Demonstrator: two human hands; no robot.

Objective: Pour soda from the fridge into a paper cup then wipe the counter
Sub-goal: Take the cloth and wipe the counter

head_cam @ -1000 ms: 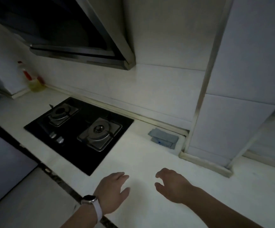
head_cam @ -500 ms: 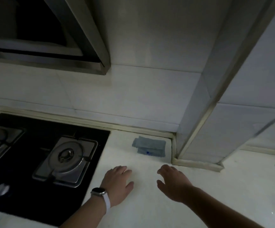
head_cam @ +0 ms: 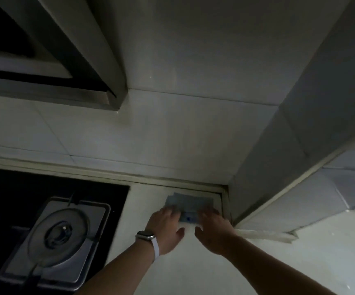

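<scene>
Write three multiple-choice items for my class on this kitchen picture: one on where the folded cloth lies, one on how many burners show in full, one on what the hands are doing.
1. Where does the grey cloth lie?
A. On the hob
B. In the counter corner by the wall
C. In the sink

2. How many burners show in full?
A. One
B. Two
C. Three

3. What are the hands doing?
A. Holding a cup
B. Turning a knob
C. Reaching onto the cloth

Answers:
1 B, it sits where counter, back wall and pillar meet.
2 A, only one burner is whole.
3 C, left hand and right hand have fingertips at its near edge.
</scene>
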